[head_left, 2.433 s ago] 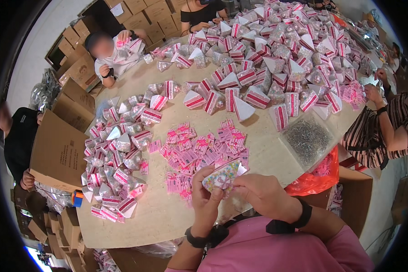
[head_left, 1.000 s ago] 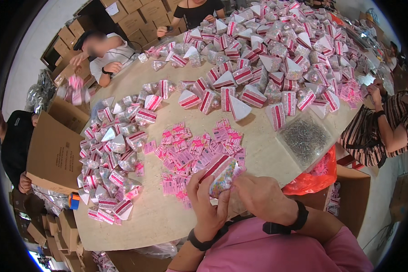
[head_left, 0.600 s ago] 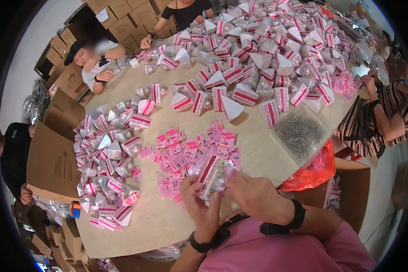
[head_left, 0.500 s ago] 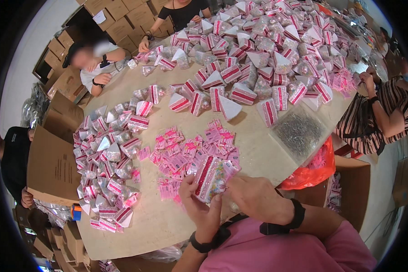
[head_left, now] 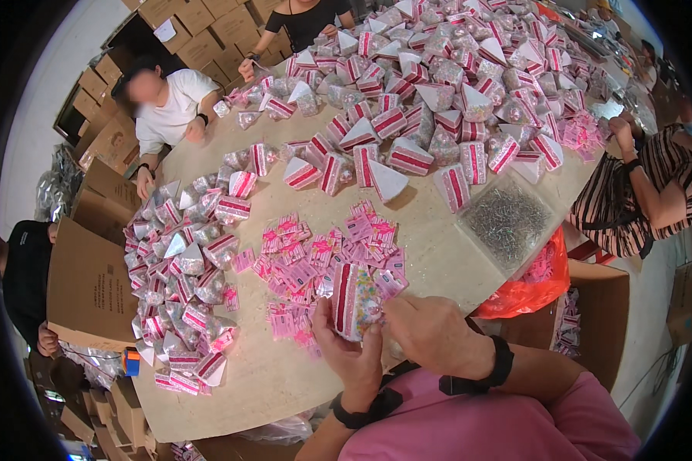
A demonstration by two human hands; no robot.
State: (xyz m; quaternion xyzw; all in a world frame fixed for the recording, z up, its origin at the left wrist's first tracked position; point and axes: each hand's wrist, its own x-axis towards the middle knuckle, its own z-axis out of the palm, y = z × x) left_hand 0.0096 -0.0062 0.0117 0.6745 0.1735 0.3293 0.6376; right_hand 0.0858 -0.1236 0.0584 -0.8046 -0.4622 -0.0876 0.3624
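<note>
A cake-slice ornament [head_left: 344,298] with pink and white layered stripes and a colourful speckled side stands tilted in my left hand [head_left: 354,357], gripped between thumb and fingers. Close against its right side is my right hand [head_left: 438,334], fingers curled together in a pinch; whatever they hold is hidden. Beneath and beyond the ornament lies a loose heap of pink printed tags [head_left: 288,269]. A clear square tray [head_left: 478,247] of small metal pins [head_left: 507,215] sits to the right of the tags.
A big pile of similar ornaments [head_left: 438,100] covers the table's far side; another pile [head_left: 184,269] lies left. A red plastic bag [head_left: 527,292] hangs at the right edge above an open carton [head_left: 603,307]. Several people stand around the table; a cardboard box [head_left: 92,284] adjoins its left edge.
The ornament has turned more upright in my left hand, which has shifted slightly right. My right hand stays beside it. The person at far left has raised their head and reached toward the left pile.
</note>
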